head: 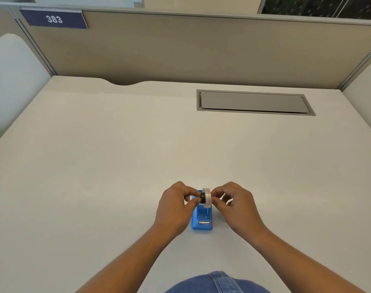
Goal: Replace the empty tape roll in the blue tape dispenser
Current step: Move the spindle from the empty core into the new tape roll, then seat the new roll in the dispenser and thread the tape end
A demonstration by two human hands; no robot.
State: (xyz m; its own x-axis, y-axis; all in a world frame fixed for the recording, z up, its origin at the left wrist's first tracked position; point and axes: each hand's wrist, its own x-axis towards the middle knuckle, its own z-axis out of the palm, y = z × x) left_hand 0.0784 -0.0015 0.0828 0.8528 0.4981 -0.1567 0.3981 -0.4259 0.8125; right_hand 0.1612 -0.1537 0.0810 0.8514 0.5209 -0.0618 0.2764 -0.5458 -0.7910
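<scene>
The blue tape dispenser (202, 221) stands on the white desk near the front, its cutter end toward me and its cradle showing no roll. Just above its far end, a clear tape roll (207, 197) is held on edge with a black spindle hub (202, 198) sticking out of its left side. My left hand (176, 208) pinches the black hub between thumb and fingers. My right hand (235, 206) pinches the right face of the roll. The far end of the dispenser is hidden behind the roll and my fingers.
A grey cable hatch (254, 102) is set into the desk at the back right. Beige partition walls (201, 49) enclose the desk, with a "383" sign (54, 19) at the upper left. My blue jeans (218, 284) show at the bottom edge.
</scene>
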